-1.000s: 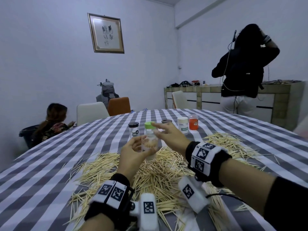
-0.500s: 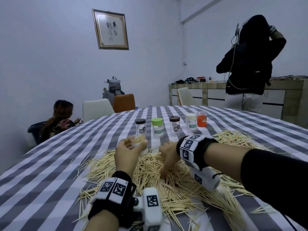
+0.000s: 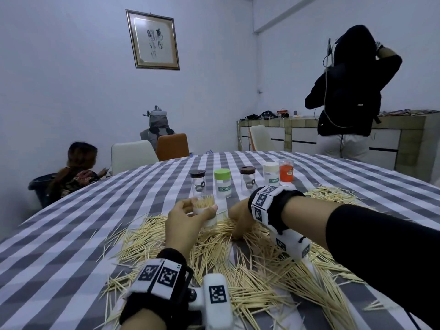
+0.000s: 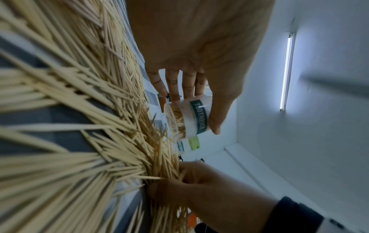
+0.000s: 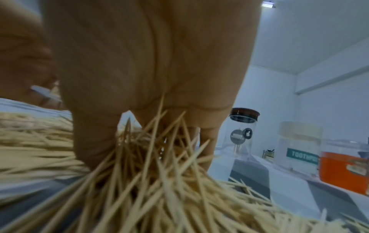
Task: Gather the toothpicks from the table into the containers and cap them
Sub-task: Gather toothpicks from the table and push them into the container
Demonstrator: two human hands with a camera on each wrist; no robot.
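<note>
A large heap of loose toothpicks [image 3: 238, 265] covers the checked tablecloth in front of me. My left hand [image 3: 190, 215] grips a small, uncapped clear container [image 3: 205, 207], upright just above the heap and partly filled with toothpicks. The left wrist view shows the container [image 4: 189, 116] labelled "TOOTHPICK", held between the thumb and fingers [image 4: 179, 85]. To its right, my right hand [image 3: 239, 222] is down in the heap. Its fingers [image 5: 207, 138] and thumb curl round a bunch of toothpicks [image 5: 159, 157].
Behind the heap stands a row of capped containers: black-lidded [image 3: 197, 184], green-lidded [image 3: 222, 183], brown-lidded [image 3: 247, 181], white-lidded [image 3: 271, 175] and orange [image 3: 286, 171]. More toothpicks [image 3: 333, 194] lie at the right. One person sits at far left, another stands at the back counter.
My right hand has dropped from the mouth of the container into the heap and closed on toothpicks. The left hand has kept the container and lowered it slightly.
</note>
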